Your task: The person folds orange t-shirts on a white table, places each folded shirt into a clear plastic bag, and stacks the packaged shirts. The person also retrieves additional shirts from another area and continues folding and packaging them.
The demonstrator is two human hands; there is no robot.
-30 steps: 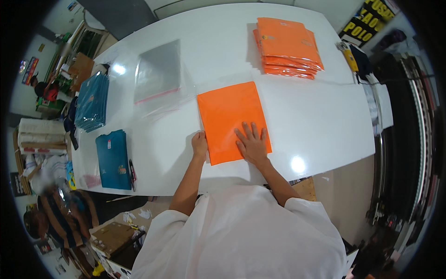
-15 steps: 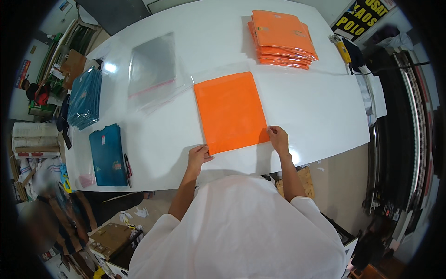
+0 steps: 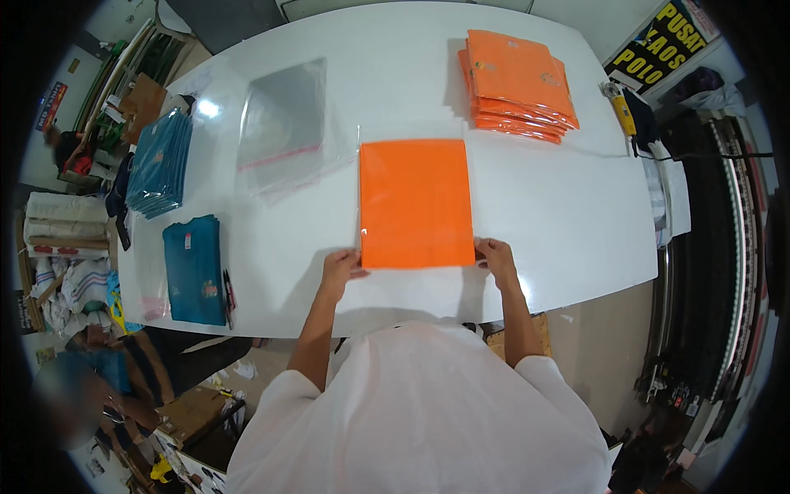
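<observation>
A folded orange garment (image 3: 416,204) in a clear plastic bag lies flat in front of me, its sides nearly straight up and down in view. My left hand (image 3: 342,268) pinches the bag's near left corner. At the near right corner, my right hand (image 3: 495,257) is closed the same way, thumb and fingers on the edge. Transparent film sticks out past the far edge of the orange cloth. To the left of it lie empty clear bags (image 3: 282,115) with a pink strip.
Bagged orange garments (image 3: 520,78) are stacked at the far right of the white table (image 3: 559,206). On the left are bagged teal garments (image 3: 160,160), a folded teal shirt (image 3: 194,272) and pens (image 3: 229,298). A yellow tool (image 3: 621,115) sits by the right edge. Another person (image 3: 123,370) is at lower left.
The bagged orange garment has turned slightly clockwise and now lies square to me. Both hands stay at its near corners. The whole view has shifted a little.
</observation>
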